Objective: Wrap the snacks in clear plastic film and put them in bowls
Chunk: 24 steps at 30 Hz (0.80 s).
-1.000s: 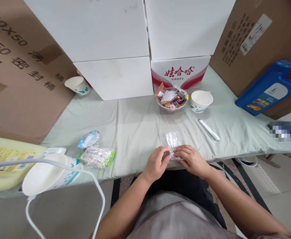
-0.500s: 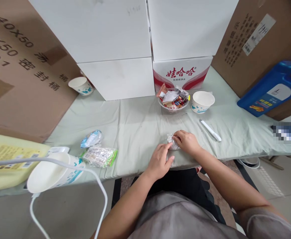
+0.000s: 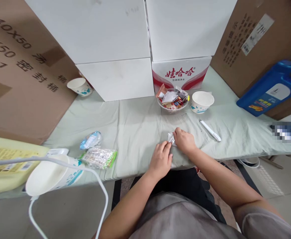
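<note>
A small clear plastic packet (image 3: 170, 137), crumpled up, lies on the pale green cloth (image 3: 135, 126) near the table's front edge. My right hand (image 3: 184, 141) is closed over it, with only its left end showing. My left hand (image 3: 161, 160) rests just beside it on the cloth, fingers together and pointing toward the packet, holding nothing that I can see.
A glass bowl of wrapped snacks (image 3: 172, 98) and a paper bowl (image 3: 201, 101) stand at the back, a white pen (image 3: 209, 130) lies to the right. Two snack packets (image 3: 98, 156) lie at left, by a paper bowl (image 3: 49, 174) and white cable (image 3: 68, 166). Boxes wall the back.
The packet lay flat and stretched between both hands a second ago. My right hand has gathered it up and moved it forward; my left hand has let go and followed along the cloth.
</note>
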Available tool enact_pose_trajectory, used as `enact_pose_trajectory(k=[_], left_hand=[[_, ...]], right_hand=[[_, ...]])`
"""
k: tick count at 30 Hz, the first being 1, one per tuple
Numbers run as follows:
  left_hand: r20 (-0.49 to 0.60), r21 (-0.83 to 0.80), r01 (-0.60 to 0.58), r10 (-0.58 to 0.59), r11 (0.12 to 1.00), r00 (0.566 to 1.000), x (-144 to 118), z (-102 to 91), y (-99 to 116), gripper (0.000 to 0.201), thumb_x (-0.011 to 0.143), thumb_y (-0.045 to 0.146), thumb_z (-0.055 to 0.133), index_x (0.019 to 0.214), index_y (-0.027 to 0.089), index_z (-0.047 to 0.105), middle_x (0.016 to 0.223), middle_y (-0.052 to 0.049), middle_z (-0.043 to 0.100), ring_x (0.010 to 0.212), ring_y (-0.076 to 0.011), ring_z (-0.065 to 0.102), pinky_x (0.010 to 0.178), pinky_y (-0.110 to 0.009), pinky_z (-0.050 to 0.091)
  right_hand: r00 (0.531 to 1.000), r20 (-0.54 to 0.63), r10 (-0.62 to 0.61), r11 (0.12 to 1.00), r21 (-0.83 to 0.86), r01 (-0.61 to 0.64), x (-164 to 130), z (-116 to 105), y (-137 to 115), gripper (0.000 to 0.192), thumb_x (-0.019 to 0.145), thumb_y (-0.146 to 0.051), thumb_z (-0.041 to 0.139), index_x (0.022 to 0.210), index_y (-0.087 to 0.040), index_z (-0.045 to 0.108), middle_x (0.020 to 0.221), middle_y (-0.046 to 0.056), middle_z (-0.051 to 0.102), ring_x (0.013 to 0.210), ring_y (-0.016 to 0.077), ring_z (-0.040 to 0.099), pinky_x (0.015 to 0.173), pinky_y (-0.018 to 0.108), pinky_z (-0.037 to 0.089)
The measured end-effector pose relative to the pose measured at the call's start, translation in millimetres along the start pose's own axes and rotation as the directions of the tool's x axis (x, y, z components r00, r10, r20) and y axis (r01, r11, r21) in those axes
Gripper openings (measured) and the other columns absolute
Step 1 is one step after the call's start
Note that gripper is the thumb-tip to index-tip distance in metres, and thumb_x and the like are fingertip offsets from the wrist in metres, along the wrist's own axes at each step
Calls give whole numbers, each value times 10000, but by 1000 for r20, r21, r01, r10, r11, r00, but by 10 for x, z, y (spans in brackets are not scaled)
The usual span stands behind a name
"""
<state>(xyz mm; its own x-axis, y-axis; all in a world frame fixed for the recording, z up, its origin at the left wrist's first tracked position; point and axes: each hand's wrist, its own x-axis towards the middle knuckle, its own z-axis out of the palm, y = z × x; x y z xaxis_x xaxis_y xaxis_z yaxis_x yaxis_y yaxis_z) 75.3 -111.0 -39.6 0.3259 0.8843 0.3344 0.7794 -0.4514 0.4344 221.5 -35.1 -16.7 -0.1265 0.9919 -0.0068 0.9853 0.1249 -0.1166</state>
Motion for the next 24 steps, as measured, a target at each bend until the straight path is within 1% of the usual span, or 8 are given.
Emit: enact_pose_trajectory(k=[6, 11, 13, 16, 19, 21, 22, 24], left_hand=[[-12, 107, 13, -11, 994, 1000, 120, 47, -7, 393, 887, 128, 478, 1275, 127, 537, 1189, -144, 585, 1018, -263, 563, 926, -446, 512], [26, 239, 29, -36, 971, 999, 216, 94, -2, 384, 903, 126, 443, 1267, 132, 566, 1073, -129, 596, 933, -251, 590, 815, -396, 545], [35, 271, 35, -46, 962, 998, 226, 102, 10, 384, 901, 132, 451, 1264, 130, 576, 1062, -127, 593, 923, -251, 593, 804, -389, 545], [26, 284, 44, -54, 958, 998, 219, 100, 30, 384, 899, 145, 466, 1264, 135, 583, 1056, -124, 585, 923, -247, 593, 812, -382, 543], [24, 297, 51, -60, 954, 998, 216, 92, 50, 380, 893, 150, 479, 1256, 140, 593, 1056, -130, 575, 930, -252, 593, 812, -385, 542], [31, 305, 53, -66, 951, 997, 223, 91, 55, 376, 893, 149, 477, 1249, 142, 598, 1035, -132, 574, 911, -258, 594, 788, -395, 546], [35, 302, 53, -66, 952, 997, 227, 93, 53, 373, 894, 148, 474, 1245, 142, 600, 1019, -130, 575, 897, -259, 594, 775, -400, 548], [27, 277, 48, -58, 960, 998, 227, 97, 40, 362, 889, 141, 473, 1226, 144, 605, 990, -122, 577, 881, -256, 592, 771, -403, 550]], right_hand=[[999, -30, 40, 999, 12, -39, -3, 35, 31, 301, 1027, -348, 281, 1063, -170, 520, 864, 89, 720, 765, 215, 692, 587, 272, 382], [997, -72, 42, 999, -10, -42, -7, 101, -46, 236, 1002, -313, 364, 1017, -154, 538, 874, 106, 702, 744, 223, 683, 569, 276, 385], [996, -81, 31, 999, -3, -32, -9, 112, -62, 226, 998, -300, 375, 1021, -156, 548, 888, 103, 691, 770, 220, 675, 596, 279, 408], [990, -141, 7, 1000, 31, -3, 3, 98, -17, 218, 977, -300, 429, 1042, -153, 577, 997, 126, 659, 913, 235, 640, 714, 297, 456], [952, -301, -50, 985, 141, 96, -6, 68, 99, 208, 926, -239, 505, 1068, -138, 617, 1104, 154, 621, 1038, 259, 575, 875, 347, 460], [907, -398, -135, 954, 194, 228, -56, 64, 182, 233, 905, -169, 497, 1086, -144, 642, 1177, 150, 613, 1110, 261, 544, 957, 386, 436], [884, -420, -208, 929, 197, 312, -95, 72, 217, 260, 901, -146, 485, 1102, -152, 650, 1207, 140, 615, 1145, 259, 533, 981, 401, 428], [839, -401, -369, 867, 177, 466, -190, 114, 268, 314, 911, -137, 464, 1163, -170, 648, 1257, 118, 622, 1208, 250, 515, 1004, 422, 423]])
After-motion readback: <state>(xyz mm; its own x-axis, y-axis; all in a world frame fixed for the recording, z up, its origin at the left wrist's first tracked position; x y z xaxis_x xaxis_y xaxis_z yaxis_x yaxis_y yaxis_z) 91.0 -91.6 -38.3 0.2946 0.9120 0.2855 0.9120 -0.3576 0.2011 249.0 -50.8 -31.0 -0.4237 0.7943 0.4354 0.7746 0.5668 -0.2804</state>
